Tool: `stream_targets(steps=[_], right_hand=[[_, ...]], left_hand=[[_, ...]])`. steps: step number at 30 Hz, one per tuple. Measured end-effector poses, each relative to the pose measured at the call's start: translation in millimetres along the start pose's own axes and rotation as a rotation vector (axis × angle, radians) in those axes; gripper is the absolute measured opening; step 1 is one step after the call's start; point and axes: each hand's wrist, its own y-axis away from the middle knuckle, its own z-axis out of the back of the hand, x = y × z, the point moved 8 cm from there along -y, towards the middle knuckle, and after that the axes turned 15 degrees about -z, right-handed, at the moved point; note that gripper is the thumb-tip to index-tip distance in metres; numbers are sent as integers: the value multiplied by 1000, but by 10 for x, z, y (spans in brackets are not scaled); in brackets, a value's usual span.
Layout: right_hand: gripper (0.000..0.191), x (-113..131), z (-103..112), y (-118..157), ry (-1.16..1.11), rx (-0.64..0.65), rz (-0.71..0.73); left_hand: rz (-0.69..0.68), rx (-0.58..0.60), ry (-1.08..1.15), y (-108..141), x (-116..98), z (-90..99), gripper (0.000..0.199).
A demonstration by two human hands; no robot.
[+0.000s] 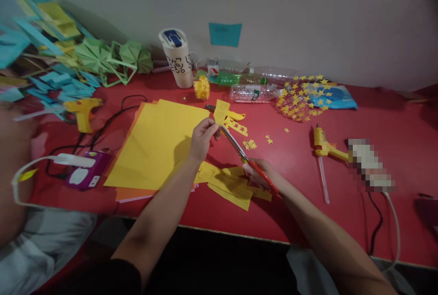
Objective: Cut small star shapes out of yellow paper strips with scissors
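Note:
My left hand [204, 138] pinches a small yellow paper piece [221, 110] above the table. My right hand [257, 174] is closed round the red handles of the scissors [236, 143], whose blades point up and left, their tips at the lower edge of the paper by my left fingers. Behind the paper lie a yellow cutter [237, 116] and a strip with star-shaped holes [237, 127]. Small yellow stars [249, 144] lie right of the blades. Cut yellow pieces [231, 185] are spread beneath my right hand.
Stacked coloured sheets [153, 144] lie left. Behind stand a white tumbler [181, 64] and plastic bottles [253, 93]. Glue guns [82, 113] [321, 143] flank the work, with a purple power adapter [87, 171] and cables. Folded paper shapes [97, 55] fill the back left; another person sits at left.

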Motion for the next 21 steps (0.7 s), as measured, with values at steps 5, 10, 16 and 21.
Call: stream_targets(steps=[5, 10, 16, 21], right_hand=[[49, 48, -10, 49, 12, 18, 41], [51, 81, 5, 91, 49, 3, 64], [51, 54, 4, 65, 48, 7, 51], [52, 71, 6, 73, 58, 9, 57]], left_hand=[[11, -7, 9, 6, 9, 10, 19], [10, 16, -10, 17, -10, -22, 21], [-14, 21, -16, 21, -18, -38, 21], [-20, 31, -14, 22, -12, -41, 19]])
